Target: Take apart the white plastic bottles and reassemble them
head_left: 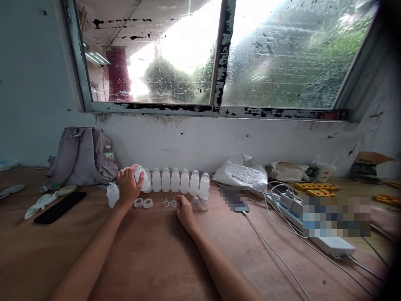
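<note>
My left hand (128, 184) is wrapped round a frosted baby bottle (139, 172) with a clear cap, tilted at the left end of a row. Beside that hand stands an uncapped bottle (112, 195). The row of capped bottles (175, 180) runs to the right. In front of it lie two white collar rings (148, 203) and two clear bottle nipples (166, 202). My right hand (185, 210) is low on the table, fingers curled right by the nipples; whatever is between its fingertips is hidden. Just right of it sit two clear caps (195, 202).
A grey backpack (83, 156) and black phone (60, 207) are on the left. Rightward lie a silver padded bag (242, 173), a charging phone, a white power strip (332, 246) with trailing cables, and yellow pieces (316, 187). A wall with a window (216, 108) closes the back.
</note>
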Action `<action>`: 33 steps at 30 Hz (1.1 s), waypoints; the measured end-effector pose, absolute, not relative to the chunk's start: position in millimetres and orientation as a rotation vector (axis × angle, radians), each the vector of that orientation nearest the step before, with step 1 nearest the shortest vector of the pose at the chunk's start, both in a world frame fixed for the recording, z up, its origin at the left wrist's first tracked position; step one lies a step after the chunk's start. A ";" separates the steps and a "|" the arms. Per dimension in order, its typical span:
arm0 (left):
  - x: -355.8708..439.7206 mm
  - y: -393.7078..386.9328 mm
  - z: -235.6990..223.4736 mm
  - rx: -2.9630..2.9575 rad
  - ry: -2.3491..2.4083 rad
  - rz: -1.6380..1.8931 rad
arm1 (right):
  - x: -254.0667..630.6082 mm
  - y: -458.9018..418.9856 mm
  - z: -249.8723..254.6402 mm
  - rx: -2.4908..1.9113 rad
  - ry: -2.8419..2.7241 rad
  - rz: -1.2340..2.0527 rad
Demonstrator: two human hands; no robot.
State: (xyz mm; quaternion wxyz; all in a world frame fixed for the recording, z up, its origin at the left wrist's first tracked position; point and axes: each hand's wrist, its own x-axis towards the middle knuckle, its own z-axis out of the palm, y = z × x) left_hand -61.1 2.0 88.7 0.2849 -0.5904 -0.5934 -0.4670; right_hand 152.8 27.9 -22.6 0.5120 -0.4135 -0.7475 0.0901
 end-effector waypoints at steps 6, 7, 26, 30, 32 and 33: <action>-15.1 -39.1 74.5 -1.864 -1.343 -1.715 | 151.9 24.3 -20.6 -0.997 -1.770 0.264; -8.9 -43.7 67.1 -1.927 -1.347 -1.723 | 151.6 23.3 -20.2 -0.996 -1.767 0.275; 15.4 -40.9 8.4 -2.483 -1.770 -2.036 | 145.3 -0.2 18.6 -0.840 -1.478 0.947; 27.5 -47.5 10.7 -2.634 -1.783 -2.215 | 144.9 -6.9 30.2 -0.763 -1.470 1.145; 30.6 -49.6 12.2 -2.689 -1.825 -2.343 | 145.5 -8.7 32.5 -0.751 -1.451 1.212; 30.9 -50.5 12.8 -2.715 -1.859 -2.412 | 146.0 -9.3 33.0 -0.749 -1.435 1.240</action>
